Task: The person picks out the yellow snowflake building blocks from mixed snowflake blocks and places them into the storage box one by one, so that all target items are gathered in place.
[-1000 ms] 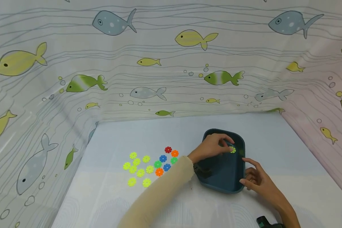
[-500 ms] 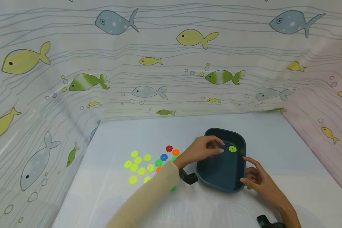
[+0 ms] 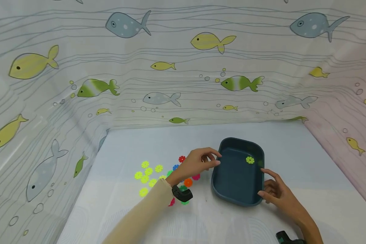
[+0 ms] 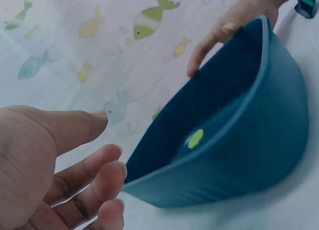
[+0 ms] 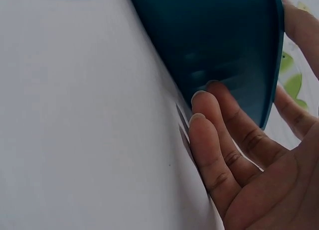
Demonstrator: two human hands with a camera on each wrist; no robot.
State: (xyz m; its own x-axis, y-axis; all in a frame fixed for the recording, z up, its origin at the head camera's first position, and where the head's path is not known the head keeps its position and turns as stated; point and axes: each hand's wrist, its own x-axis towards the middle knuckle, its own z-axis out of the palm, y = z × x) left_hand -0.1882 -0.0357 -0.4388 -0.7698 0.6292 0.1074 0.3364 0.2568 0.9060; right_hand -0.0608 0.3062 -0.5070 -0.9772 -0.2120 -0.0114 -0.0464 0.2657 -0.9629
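A dark blue plastic bin (image 3: 238,184) stands on the white table, with one yellow-green notched plastic disc (image 3: 250,160) lying inside it. At the bin's left rim hovers my left hand (image 3: 198,162), fingers slightly bent, thumb apart from them, nothing between them. In the left wrist view the left hand (image 4: 65,165) is beside the bin's outer wall. My right hand (image 3: 277,193) holds the bin's right wall: in the right wrist view several fingers (image 5: 207,135) press its outside while others reach over the rim.
Several loose yellow-green discs (image 3: 144,179) lie left of the bin. Red, blue, orange, green and pink discs (image 3: 188,182) are partly covered by the left hand and sleeve (image 3: 140,213). A fish-print cloth (image 3: 158,81) encloses the table's back and sides.
My left hand has let go of the yellow-green disc inside the bin and drawn back leftward out over the rim. My right hand has stayed on the bin.
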